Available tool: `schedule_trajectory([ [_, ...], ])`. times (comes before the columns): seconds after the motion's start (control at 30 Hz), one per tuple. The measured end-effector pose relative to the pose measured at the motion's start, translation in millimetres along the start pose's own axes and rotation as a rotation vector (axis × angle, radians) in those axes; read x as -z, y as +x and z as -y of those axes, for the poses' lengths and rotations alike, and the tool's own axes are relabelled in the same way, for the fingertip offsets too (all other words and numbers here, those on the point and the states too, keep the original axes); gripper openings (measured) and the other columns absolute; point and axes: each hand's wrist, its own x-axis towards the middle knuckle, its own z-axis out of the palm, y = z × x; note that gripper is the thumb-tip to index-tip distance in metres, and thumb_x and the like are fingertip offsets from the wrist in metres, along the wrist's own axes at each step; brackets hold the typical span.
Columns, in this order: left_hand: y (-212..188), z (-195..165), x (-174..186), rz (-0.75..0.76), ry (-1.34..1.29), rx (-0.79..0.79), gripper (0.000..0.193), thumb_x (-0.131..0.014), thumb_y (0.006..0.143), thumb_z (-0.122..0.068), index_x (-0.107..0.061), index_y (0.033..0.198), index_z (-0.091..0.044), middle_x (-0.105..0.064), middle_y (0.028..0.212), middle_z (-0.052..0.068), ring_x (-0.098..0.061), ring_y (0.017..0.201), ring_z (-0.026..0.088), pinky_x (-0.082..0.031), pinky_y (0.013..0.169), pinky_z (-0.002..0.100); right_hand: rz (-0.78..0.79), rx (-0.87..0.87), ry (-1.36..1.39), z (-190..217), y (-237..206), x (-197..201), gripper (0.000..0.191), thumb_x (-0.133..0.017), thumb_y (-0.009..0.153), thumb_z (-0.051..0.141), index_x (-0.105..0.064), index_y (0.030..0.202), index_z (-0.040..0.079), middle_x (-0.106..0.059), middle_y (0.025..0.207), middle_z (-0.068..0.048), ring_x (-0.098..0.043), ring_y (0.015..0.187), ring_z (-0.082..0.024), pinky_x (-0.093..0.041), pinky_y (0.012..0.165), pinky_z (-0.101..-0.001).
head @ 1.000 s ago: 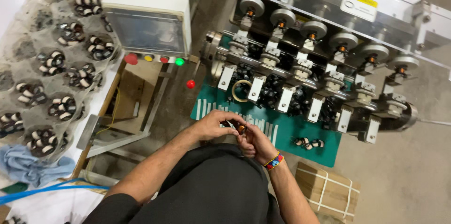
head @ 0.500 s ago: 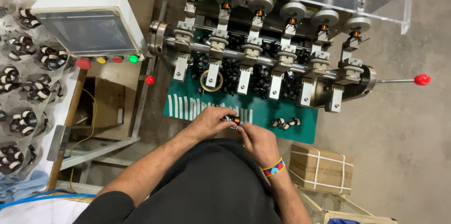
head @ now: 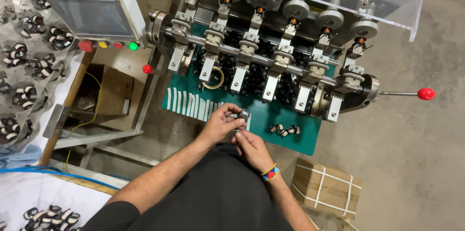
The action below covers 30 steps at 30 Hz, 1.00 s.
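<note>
Hands together over the green mat [head: 290,136], left hand [head: 220,123] pinching a small dark coil part [head: 244,113] at its fingertips, right hand [head: 251,146] closed beneath it on the same part, winding machine [head: 271,42] just beyond, loose parts [head: 285,129] right of the hands, cardboard box [head: 327,187] beside the right wrist.

Grey concrete floor [head: 416,153]; strapped cardboard box [head: 327,187]; even light.

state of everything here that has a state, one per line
left hand: pinching a small dark coil part
right hand: fingertips under the part, touching it
control panel screen: dark
green button: lit
red-knobbed lever: sticking out sideways
tape roll: lying flat on the green mat
cardboard box: closed, strapped
</note>
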Motion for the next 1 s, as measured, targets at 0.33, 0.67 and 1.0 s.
schedule_trajectory([
  [0.33, -16.5, -16.5, 14.6, -0.336, 0.449, -0.151, 0.031, -0.078, 0.090, -0.005, -0.063, 0.116, 0.000, -0.071, 0.100, 0.003, -0.047, 0.063, 0.000, -0.043, 0.055, 0.019, -0.214, 0.107, -0.818, -56.5, 57.9, 71.6, 0.033, -0.071, 0.094, 0.037, -0.075, 0.115, 0.013, -0.078, 0.099, -0.012, -0.073, 0.081, -0.027, -0.055, 0.076, -0.0403],
  [0.67, -40.0, -55.5, 58.3, -0.089, 0.904, -0.129, 0.047, -0.085, 0.084, -0.022, -0.064, 0.123, -0.005, -0.072, 0.091, 0.011, -0.054, 0.053, 0.014, -0.052, 0.060, 0.031, -0.497, -0.139, -1.027, -74.5, 128.0, 57.2, 0.020, -0.068, 0.091, 0.029, -0.077, 0.105, 0.018, -0.075, 0.092, -0.017, -0.072, 0.089, -0.039, -0.057, 0.079, -0.0481],
  [1.0, -12.7, -81.9, 84.6, 0.191, 1.155, -0.340, 0.054, -0.078, 0.086, -0.020, -0.055, 0.134, -0.010, -0.074, 0.102, 0.017, -0.072, 0.088, 0.036, -0.058, 0.073, 0.043, -0.258, 0.185, -0.707, 32.9, 46.7, -63.8, 0.023, -0.064, 0.092, 0.015, -0.063, 0.113, 0.007, -0.062, 0.103, -0.012, -0.068, 0.090, -0.028, -0.057, 0.076, -0.0376],
])
